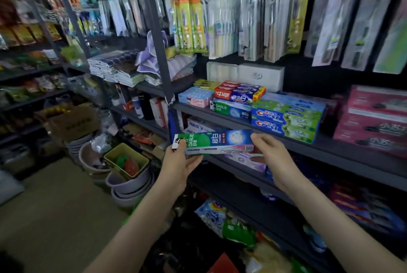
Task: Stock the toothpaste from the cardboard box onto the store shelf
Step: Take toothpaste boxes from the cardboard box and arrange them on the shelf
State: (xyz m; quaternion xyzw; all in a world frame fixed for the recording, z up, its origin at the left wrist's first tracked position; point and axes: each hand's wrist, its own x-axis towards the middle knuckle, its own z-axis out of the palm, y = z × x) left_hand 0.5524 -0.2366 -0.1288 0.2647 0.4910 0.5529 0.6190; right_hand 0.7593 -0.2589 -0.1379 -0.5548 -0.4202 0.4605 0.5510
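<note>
A green and blue Darlie toothpaste box (217, 141) is held level in front of the dark store shelf (330, 147), just below its edge. My left hand (181, 162) grips the box's left end, thumb on top and fingers underneath. At the box's right end my right hand (272, 155) holds it with curled fingers. On the shelf lie another Darlie box (231, 108), stacked Crest boxes (286, 118) and a red and blue toothpaste box (240, 93). No cardboard box with toothpaste is visible near my hands.
Toothbrush packs (253, 19) hang above the shelf. Pink boxes (374, 118) fill its right part. A grey upright post (158, 37) stands left of it. Stacked basins (127, 180) and a brown carton (72, 121) sit on the floor at left. Bagged goods (231, 224) lie on the lowest shelf.
</note>
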